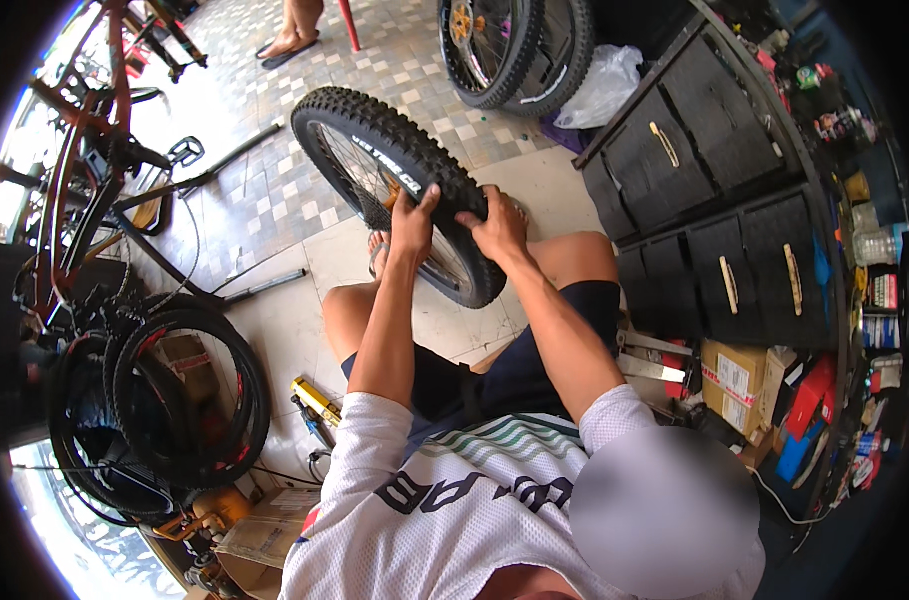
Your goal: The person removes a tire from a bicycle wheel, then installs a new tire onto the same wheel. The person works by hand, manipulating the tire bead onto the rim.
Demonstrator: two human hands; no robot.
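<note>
Two bare hands hold a bicycle wheel [347, 165] that is tilted over the tiled floor [335, 275], in front of the person's bent knees. The left hand [411, 228] closes on the near sidewall of the knobbly black tyre [437, 170], its thumb extended; the right hand [497, 228] wraps the tyre farther right, fingers over the tread. Whether the wheel touches the floor cannot be told. Judging from this view, the tyre is already around the rim and the wheel is apart from any bicycle; whether the tyre's edge is tucked in all round, and how much work is left, cannot be told, as hands and tread hide part. A red bicycle frame [69, 190] and loose tyres [249, 365] line the floor's left edge, black drawers [630, 150] its right. Near the far edge are two more wheels [523, 72] and another person's feet [293, 47].
</note>
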